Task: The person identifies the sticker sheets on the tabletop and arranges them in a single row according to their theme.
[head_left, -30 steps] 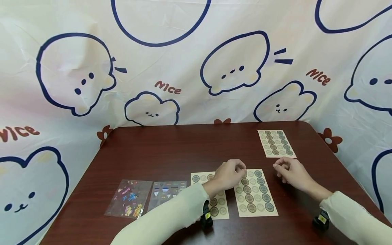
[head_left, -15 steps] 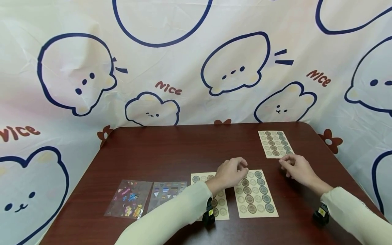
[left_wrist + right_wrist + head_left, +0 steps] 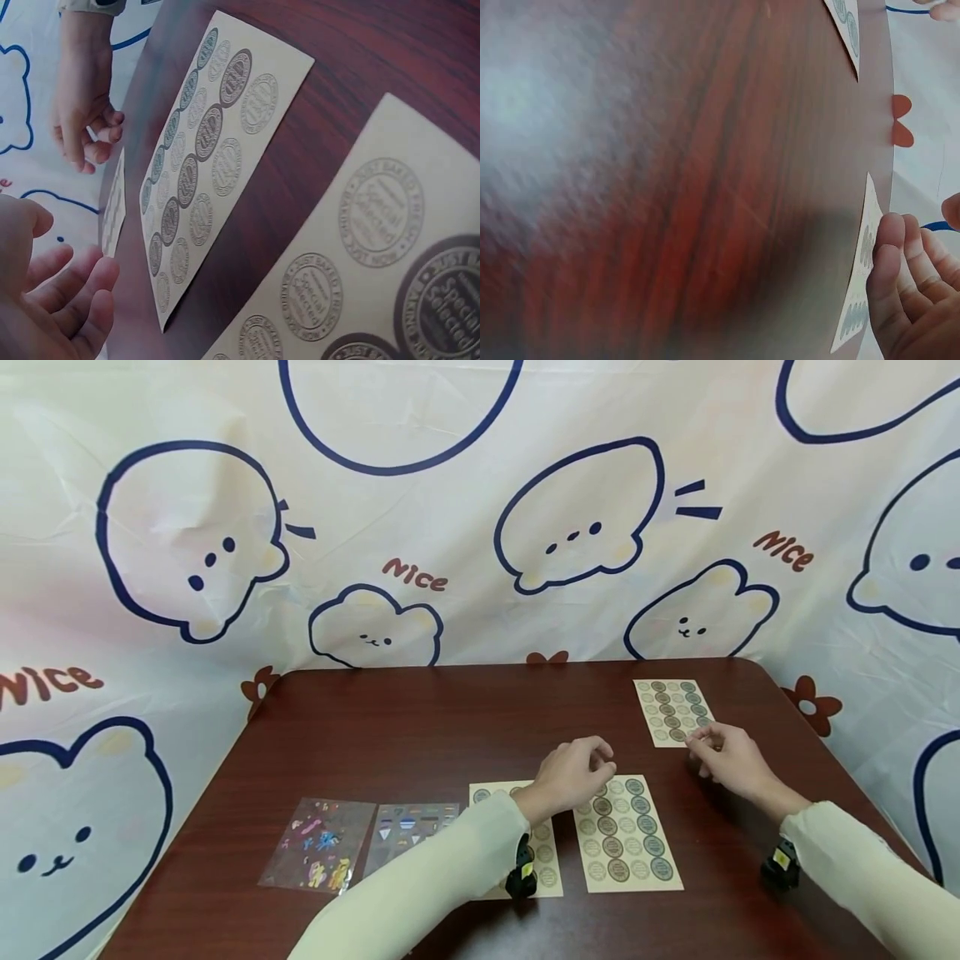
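My left hand hovers over the top edge of a cream sheet of round stickers, thumb and fingers apart and loosely bent, with nothing between them. Under that forearm lies a second cream sticker sheet, partly hidden by the sleeve; its print "Special Selected" reads large in the left wrist view. My right hand is at the lower right corner of a third round-sticker sheet, farther back on the table. Its fingertips overlap that corner, and the left wrist view shows these fingers loosely curled, holding nothing.
Two clear sticker sheets lie at the left: one with colourful figures, the other with small shapes, partly covered by the left sleeve. The dark wooden table ends at a printed cloth behind it.
My right hand has moved away from me to the corner of the far sticker sheet. My left hand has shifted slightly right and up, its thumb and fingers spreading apart.
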The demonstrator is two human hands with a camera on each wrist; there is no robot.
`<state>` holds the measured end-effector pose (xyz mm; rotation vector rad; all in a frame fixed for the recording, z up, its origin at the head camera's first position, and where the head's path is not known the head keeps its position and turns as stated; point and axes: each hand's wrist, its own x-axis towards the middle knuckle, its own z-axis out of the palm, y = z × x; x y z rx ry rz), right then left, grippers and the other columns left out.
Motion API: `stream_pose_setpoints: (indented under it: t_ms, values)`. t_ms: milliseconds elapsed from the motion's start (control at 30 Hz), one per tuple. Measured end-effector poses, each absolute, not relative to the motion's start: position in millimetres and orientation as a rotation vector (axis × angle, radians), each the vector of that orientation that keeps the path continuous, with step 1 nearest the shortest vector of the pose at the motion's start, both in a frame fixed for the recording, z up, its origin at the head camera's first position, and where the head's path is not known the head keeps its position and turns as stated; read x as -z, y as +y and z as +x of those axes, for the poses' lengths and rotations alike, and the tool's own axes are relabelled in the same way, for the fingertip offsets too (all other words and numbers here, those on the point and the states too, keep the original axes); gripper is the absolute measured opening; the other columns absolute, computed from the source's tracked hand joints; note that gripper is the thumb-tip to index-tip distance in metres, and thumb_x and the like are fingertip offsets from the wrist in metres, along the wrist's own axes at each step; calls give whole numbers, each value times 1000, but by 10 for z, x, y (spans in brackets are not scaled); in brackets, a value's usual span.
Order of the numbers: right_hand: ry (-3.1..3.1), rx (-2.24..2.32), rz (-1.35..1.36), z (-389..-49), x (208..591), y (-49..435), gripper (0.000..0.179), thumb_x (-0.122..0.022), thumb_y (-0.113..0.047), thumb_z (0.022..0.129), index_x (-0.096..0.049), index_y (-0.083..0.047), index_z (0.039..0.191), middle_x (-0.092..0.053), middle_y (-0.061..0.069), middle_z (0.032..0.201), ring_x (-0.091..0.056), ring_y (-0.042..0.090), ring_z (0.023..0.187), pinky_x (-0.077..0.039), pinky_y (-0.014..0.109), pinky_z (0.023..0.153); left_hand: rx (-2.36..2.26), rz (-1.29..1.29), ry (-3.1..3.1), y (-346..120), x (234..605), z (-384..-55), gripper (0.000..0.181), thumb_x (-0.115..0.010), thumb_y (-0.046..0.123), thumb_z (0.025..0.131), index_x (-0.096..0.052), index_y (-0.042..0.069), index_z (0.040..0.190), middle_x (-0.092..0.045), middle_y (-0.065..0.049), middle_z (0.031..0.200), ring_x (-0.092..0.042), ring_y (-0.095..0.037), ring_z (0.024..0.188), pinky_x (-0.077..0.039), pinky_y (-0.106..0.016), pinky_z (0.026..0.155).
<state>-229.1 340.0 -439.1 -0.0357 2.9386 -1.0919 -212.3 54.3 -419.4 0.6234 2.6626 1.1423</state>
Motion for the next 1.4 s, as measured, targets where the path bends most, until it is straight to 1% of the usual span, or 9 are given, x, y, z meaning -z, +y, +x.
stream_pose_setpoints:
  t_ms: [133, 267, 400, 600, 733, 833, 967, 1133, 1400]
  values:
    - [2963, 1061, -44, -2346, 4393, 3436, 26, -54, -22, 104, -60, 2, 111, -70, 15, 86, -62, 19, 60, -52, 31, 51, -1119, 627, 2673, 548, 4231, -2131, 26, -58, 29, 102, -67, 16, 124, -66, 12, 87, -55, -2, 62, -42, -21, 58]
    - [3012, 1000, -43, -2399, 4411, 3489, 23, -56, -18, 102, -61, 3, 110, -71, 17, 85, -63, 19, 62, -48, 30, 52, -1058, 660, 2726, 538, 4242, -2142, 25, -58, 29, 102, -68, 16, 122, -67, 10, 90, -55, -1, 67, -43, -21, 62]
    - [3082, 904, -10, -2439, 4422, 3559, 26, -58, -21, 101, -63, 3, 111, -72, 19, 91, -62, 20, 67, -45, 31, 57, -983, 681, 2778, 530, 4251, -2150, 23, -59, 29, 101, -68, 18, 120, -66, 11, 91, -54, -1, 70, -42, -20, 63]
    - [3135, 815, 70, -2474, 4411, 3689, 38, -60, -27, 100, -63, 7, 116, -68, 28, 105, -63, 35, 87, -50, 49, 74, -925, 704, 2804, 536, 4263, -2148, 23, -59, 29, 101, -68, 19, 120, -63, 12, 87, -52, -2, 65, -41, -20, 59]
    - [3105, 800, 92, -2522, 4451, 3751, 47, -61, -28, 99, -58, 12, 124, -64, 32, 112, -61, 40, 94, -48, 56, 81, -863, 729, 2812, 530, 4263, -2137, 22, -58, 29, 102, -68, 20, 120, -62, 12, 86, -50, -3, 61, -40, -19, 55]
    - [3087, 770, 119, -2571, 4514, 3788, 54, -61, -31, 99, -54, 13, 130, -60, 35, 121, -58, 45, 103, -43, 60, 86, -835, 745, 2818, 527, 4276, -2133, 22, -57, 29, 102, -67, 20, 119, -63, 12, 88, -51, -2, 64, -40, -19, 56]
    - [3069, 704, 171, -2634, 4554, 3813, 64, -61, -35, 98, -47, 13, 139, -54, 38, 132, -52, 51, 115, -36, 61, 85, -829, 770, 2817, 529, 4294, -2135, 23, -57, 28, 102, -68, 18, 120, -66, 10, 92, -52, -1, 68, -41, -18, 59]
    - [3032, 644, 175, -2693, 4514, 3790, 76, -64, -40, 96, -41, 16, 143, -47, 40, 139, -48, 55, 121, -38, 65, 88, -836, 765, 2822, 512, 4311, -2139, 23, -57, 28, 101, -68, 19, 119, -67, 8, 95, -53, -2, 70, -41, -19, 60]
    - [3038, 625, 140, -2705, 4505, 3778, 75, -66, -36, 93, -43, 16, 142, -46, 40, 139, -48, 56, 120, -39, 65, 88, -827, 765, 2825, 525, 4330, -2154, 23, -58, 29, 101, -68, 21, 119, -66, 10, 93, -53, -2, 69, -42, -20, 59]
